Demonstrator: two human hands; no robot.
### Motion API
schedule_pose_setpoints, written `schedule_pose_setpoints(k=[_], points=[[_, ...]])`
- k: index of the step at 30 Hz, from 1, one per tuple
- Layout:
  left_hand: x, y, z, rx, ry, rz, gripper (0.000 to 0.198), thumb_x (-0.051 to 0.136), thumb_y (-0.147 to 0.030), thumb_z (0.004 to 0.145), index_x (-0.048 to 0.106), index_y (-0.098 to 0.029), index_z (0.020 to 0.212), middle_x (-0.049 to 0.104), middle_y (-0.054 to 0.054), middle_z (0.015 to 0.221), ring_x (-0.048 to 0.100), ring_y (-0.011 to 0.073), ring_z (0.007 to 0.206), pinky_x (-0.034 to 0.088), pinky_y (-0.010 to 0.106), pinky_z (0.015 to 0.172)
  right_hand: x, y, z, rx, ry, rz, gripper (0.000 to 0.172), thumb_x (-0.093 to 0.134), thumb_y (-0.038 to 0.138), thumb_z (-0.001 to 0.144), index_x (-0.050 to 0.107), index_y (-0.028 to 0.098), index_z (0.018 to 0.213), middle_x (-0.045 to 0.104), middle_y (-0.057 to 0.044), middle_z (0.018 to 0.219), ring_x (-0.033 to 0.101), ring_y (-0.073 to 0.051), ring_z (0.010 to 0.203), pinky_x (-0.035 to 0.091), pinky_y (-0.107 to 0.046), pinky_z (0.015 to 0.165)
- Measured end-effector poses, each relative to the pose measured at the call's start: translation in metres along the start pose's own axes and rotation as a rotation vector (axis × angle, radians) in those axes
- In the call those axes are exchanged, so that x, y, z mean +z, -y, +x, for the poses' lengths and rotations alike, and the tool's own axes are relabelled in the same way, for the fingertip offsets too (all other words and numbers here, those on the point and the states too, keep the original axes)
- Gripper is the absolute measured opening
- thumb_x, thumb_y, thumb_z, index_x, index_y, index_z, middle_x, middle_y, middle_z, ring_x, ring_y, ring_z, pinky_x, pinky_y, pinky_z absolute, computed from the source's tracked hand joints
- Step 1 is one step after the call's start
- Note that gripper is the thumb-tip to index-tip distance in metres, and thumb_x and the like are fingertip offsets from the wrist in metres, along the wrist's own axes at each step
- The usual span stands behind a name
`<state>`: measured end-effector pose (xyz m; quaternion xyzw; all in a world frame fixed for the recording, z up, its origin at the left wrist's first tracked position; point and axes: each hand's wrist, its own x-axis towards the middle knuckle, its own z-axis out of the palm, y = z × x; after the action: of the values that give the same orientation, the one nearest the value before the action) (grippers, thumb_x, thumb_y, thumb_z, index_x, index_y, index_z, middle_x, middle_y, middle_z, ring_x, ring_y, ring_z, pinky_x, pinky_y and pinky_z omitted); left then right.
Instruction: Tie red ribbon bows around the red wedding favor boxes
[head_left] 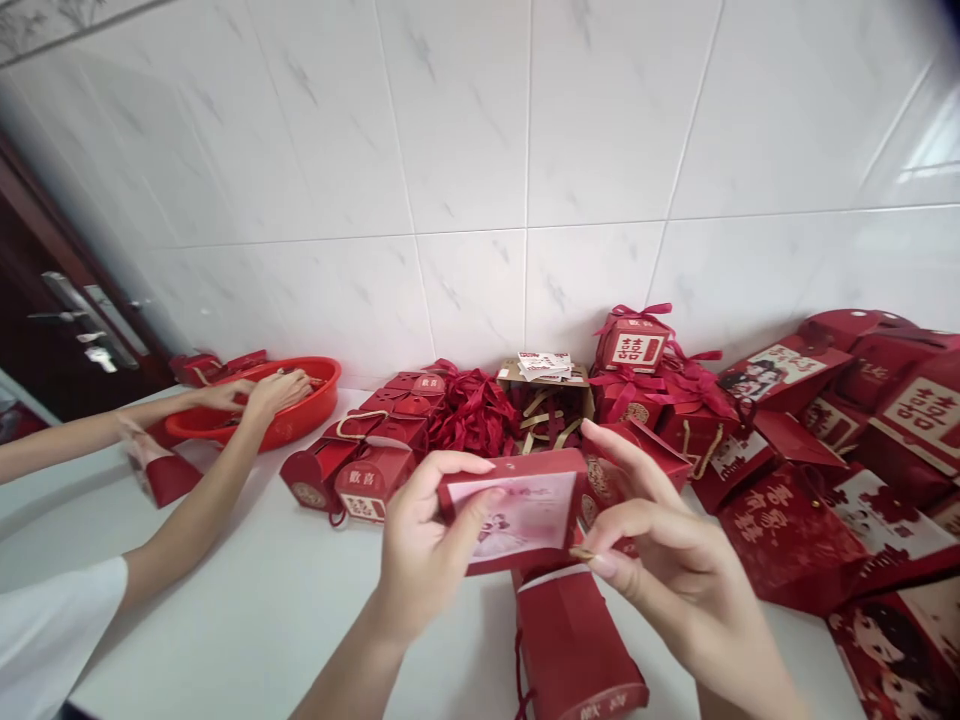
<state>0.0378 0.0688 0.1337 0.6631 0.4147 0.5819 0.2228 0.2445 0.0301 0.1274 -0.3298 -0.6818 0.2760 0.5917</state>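
My left hand grips a flat red box by its left end, thumb across the front. The box has a pink picture panel with small figures on it. My right hand pinches a small gold-brown piece between thumb and index finger, at the box's lower right corner; what it is exactly is too small to tell. Below lies another red box with a dark red cord along its left side, its far end partly hidden behind the held box.
A co-worker's hands reach into a red basin at left, beside a red carton. Red gift boxes, ribbons and an open cardboard box line the wall. Red boxes and bags pile up at right.
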Motion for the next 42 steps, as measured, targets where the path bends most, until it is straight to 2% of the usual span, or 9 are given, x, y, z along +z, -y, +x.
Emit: schedule_pose_setpoints(k=[3, 6, 8, 10, 14, 30, 36, 40, 42], points=[[0.024, -0.009, 0.005, 0.177, 0.062, -0.028, 0.008, 0.067, -0.020, 0.084, 0.062, -0.024, 0.088, 0.063, 0.002, 0.099, 0.062, 0.0170, 0.097, 0.051, 0.027, 0.086, 0.002, -0.002, 0.000, -0.017, -0.060, -0.040, 0.008, 0.066, 0.024, 0.086, 0.071, 0.027, 0.081, 0.042, -0.003, 0.149, 0.037, -0.032, 0.139, 0.051, -0.042, 0.096], [0.038, -0.011, 0.007, 0.252, 0.093, -0.072, 0.011, 0.063, -0.014, 0.086, 0.060, -0.024, 0.089, 0.063, 0.004, 0.110, 0.054, 0.0199, 0.118, 0.043, 0.034, 0.102, 0.000, -0.007, 0.002, -0.050, -0.143, -0.102, 0.010, 0.063, 0.021, 0.088, 0.070, 0.027, 0.086, 0.044, -0.005, 0.146, 0.041, -0.031, 0.135, 0.049, -0.043, 0.098], [0.043, -0.009, 0.006, 0.230, 0.134, -0.173, 0.014, 0.058, -0.012, 0.089, 0.057, -0.025, 0.091, 0.067, 0.002, 0.104, 0.057, 0.0186, 0.116, 0.046, 0.033, 0.099, -0.002, -0.010, 0.004, -0.077, -0.150, -0.143, 0.010, 0.063, 0.019, 0.088, 0.070, 0.027, 0.087, 0.047, -0.006, 0.142, 0.044, -0.030, 0.133, 0.049, -0.041, 0.098], [0.048, -0.007, 0.005, 0.195, 0.161, -0.259, 0.014, 0.056, -0.011, 0.090, 0.057, -0.025, 0.091, 0.069, 0.001, 0.093, 0.063, 0.0160, 0.101, 0.051, 0.028, 0.087, -0.002, -0.013, 0.006, -0.093, -0.161, -0.171, 0.011, 0.064, 0.018, 0.087, 0.070, 0.027, 0.087, 0.049, -0.006, 0.138, 0.045, -0.029, 0.132, 0.050, -0.039, 0.096], [0.052, -0.004, 0.002, 0.144, 0.181, -0.287, 0.013, 0.058, -0.013, 0.090, 0.057, -0.025, 0.092, 0.067, -0.002, 0.088, 0.066, 0.0113, 0.084, 0.052, 0.020, 0.073, 0.000, -0.015, 0.008, -0.087, -0.177, -0.179, 0.012, 0.064, 0.016, 0.086, 0.070, 0.027, 0.088, 0.052, -0.008, 0.130, 0.049, -0.029, 0.126, 0.052, -0.038, 0.093], [0.054, -0.008, 0.000, 0.101, 0.201, -0.233, 0.009, 0.058, -0.016, 0.091, 0.055, -0.024, 0.093, 0.071, -0.004, 0.088, 0.069, 0.0089, 0.078, 0.053, 0.016, 0.070, 0.004, -0.016, 0.009, -0.090, -0.239, -0.189, 0.016, 0.066, 0.013, 0.086, 0.071, 0.027, 0.091, 0.054, -0.007, 0.123, 0.055, -0.026, 0.120, 0.054, -0.037, 0.091], [0.057, -0.007, -0.001, 0.175, 0.169, -0.237, 0.011, 0.059, -0.013, 0.090, 0.056, -0.023, 0.093, 0.067, -0.003, 0.086, 0.066, 0.0093, 0.078, 0.052, 0.017, 0.070, 0.003, -0.022, 0.012, -0.183, -0.282, -0.204, 0.016, 0.066, 0.009, 0.084, 0.069, 0.023, 0.088, 0.057, -0.009, 0.120, 0.062, -0.025, 0.108, 0.056, -0.038, 0.085], [0.058, -0.004, 0.000, 0.283, 0.189, -0.255, 0.015, 0.057, -0.008, 0.088, 0.055, -0.021, 0.095, 0.063, 0.000, 0.086, 0.062, 0.0118, 0.083, 0.051, 0.022, 0.073, 0.004, -0.025, 0.014, -0.185, -0.367, 0.001, 0.031, 0.071, 0.008, 0.078, 0.055, 0.025, 0.099, 0.051, -0.008, 0.132, 0.065, -0.021, 0.100, 0.057, -0.039, 0.084], [0.059, -0.002, 0.001, 0.355, 0.200, -0.253, 0.019, 0.057, -0.005, 0.085, 0.053, -0.019, 0.096, 0.060, 0.003, 0.088, 0.060, 0.0143, 0.085, 0.050, 0.027, 0.075, 0.004, -0.025, 0.015, -0.126, -0.336, 0.085, 0.034, 0.071, 0.009, 0.079, 0.051, 0.025, 0.102, 0.057, -0.008, 0.123, 0.066, -0.019, 0.094, 0.058, -0.035, 0.079]])
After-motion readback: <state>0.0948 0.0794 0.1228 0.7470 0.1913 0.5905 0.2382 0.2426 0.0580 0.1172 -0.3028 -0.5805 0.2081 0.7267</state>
